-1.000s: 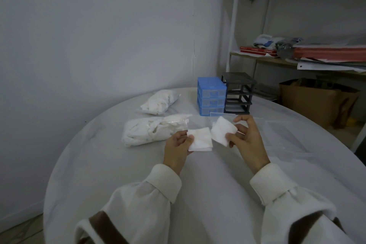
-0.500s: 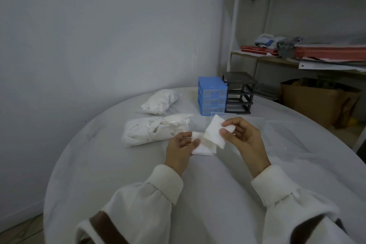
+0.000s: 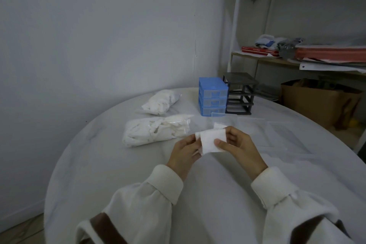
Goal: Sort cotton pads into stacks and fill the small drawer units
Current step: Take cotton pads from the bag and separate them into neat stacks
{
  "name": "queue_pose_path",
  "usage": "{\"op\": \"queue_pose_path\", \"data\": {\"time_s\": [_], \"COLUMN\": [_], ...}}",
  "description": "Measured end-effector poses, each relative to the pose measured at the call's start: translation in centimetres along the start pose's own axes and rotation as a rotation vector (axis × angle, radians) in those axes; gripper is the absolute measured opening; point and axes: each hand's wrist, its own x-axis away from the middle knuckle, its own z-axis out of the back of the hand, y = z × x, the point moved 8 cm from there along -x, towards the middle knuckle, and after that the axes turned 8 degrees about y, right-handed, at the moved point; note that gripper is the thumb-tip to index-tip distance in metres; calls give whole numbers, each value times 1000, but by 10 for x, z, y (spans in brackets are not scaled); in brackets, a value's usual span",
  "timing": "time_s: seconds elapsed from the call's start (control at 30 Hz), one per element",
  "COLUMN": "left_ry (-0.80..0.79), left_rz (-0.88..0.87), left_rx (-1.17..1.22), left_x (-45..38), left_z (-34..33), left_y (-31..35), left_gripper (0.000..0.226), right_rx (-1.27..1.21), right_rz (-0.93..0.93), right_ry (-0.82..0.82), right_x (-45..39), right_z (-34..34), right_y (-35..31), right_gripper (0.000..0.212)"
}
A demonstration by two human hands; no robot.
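Both hands pinch cotton pads (image 3: 212,141) | left hand (image 3: 185,151) | right hand (image 3: 240,147)

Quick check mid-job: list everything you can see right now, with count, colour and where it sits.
cotton pads: at least two, white, overlapped between both hands above the table
bags of cotton pads: two, clear with white fill; nearer bag left of the hands, farther bag behind it
blue drawer unit: one, three drawers in place, far side of the table
dark drawer frame: one, grey-black, its slots empty, right beside the blue unit
clear drawers: several, transparent, lying on the table right of the hands; count unclear
table: one, round, white
shelf: one, back right, holding red books and papers
cardboard box: one, brown, under the shelf
left hand: pinches the pads
right hand: pinches the pads
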Motion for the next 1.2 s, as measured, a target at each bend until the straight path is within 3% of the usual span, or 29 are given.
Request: {"op": "queue_pose_path", "data": {"time_s": [0.2,0.37,0.6,0.93,1.03,1.2], "left_ry": [-5,-1,49,25,2,7], "left_rz": [19,36,-25,27,-28,-44], "left_rx": [4,48,-16,10,-38,-26], "left_x": [4,4,3,4,6,6], "left_z": [-4,-5,0,-6,-7,-5], "left_y": [1,3,7,6,7,5], "left_gripper": [20,19,22,23,14,13], "right_rx": [160,185,73,151,177,110], "right_rz": [54,92,74,116,143,149], "right_ry": [62,116,28,55,52,37], "right_x": [-2,-2,-2,-1,0,0], "right_z": [5,11,9,11,9,8], "right_y": [3,-2,-6,-9,-10,-13], "right_gripper": [13,25,36,38,42,33]}}
